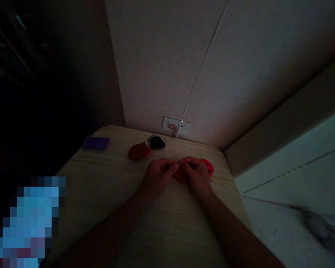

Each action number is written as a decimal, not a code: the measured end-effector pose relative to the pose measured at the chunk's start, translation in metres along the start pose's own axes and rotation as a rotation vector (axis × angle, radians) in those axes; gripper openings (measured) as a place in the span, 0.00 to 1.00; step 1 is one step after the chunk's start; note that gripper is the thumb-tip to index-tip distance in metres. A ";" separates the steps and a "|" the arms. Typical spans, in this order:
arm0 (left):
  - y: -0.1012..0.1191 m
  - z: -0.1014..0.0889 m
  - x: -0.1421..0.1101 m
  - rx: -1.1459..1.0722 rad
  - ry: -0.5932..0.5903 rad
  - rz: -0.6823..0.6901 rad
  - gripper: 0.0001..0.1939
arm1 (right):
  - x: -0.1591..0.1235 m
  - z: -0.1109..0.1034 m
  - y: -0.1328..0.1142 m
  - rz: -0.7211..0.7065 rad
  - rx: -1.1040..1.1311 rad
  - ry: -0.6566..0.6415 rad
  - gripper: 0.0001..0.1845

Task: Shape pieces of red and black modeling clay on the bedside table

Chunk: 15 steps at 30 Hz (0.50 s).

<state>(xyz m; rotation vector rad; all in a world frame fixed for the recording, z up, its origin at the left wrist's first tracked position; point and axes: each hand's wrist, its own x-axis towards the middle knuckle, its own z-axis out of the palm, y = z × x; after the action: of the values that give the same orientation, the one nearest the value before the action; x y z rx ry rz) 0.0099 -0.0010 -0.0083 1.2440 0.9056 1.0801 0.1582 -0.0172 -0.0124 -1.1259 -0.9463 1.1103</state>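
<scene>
Near the middle of the wooden tabletop (106, 186), both my hands meet over a soft red piece (181, 175), perhaps cloth or felt; its exact kind is hard to tell in the dim light. My left hand (159, 173) pinches its upper edge between thumb and fingers. Right beside it, my right hand (195, 173) pinches the same edge, the fingertips of both hands nearly touching. A brighter red coil (209, 167), looking like yarn or cord, shows partly behind my right hand. The rest of it is hidden.
Beyond my left hand lies a dark red rounded pouch-like item (138, 151), next to a small black bundle (158, 142). A purple packet (96, 143) rests near the table's left edge. A wall socket (175, 125) with a plug sits just behind the table. Pale furniture (296, 167) stands at right.
</scene>
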 end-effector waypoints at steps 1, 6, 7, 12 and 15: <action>0.001 0.000 0.000 0.007 0.002 0.005 0.10 | 0.000 0.000 0.000 0.000 0.012 0.005 0.07; 0.002 0.000 -0.001 0.027 -0.005 0.024 0.09 | 0.002 -0.001 0.002 0.017 0.055 -0.022 0.07; 0.002 -0.001 -0.001 0.024 -0.006 0.018 0.09 | 0.002 -0.002 0.002 0.022 0.048 -0.018 0.07; -0.001 -0.001 0.000 -0.004 0.003 -0.001 0.09 | 0.001 -0.002 0.002 0.028 0.060 0.000 0.07; -0.002 -0.002 0.000 0.041 0.022 0.045 0.08 | 0.000 -0.001 0.002 0.015 0.074 -0.021 0.08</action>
<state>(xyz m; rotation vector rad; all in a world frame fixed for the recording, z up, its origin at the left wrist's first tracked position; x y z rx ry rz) 0.0084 -0.0003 -0.0106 1.2938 0.9246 1.1173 0.1586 -0.0169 -0.0142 -1.0649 -0.9068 1.1622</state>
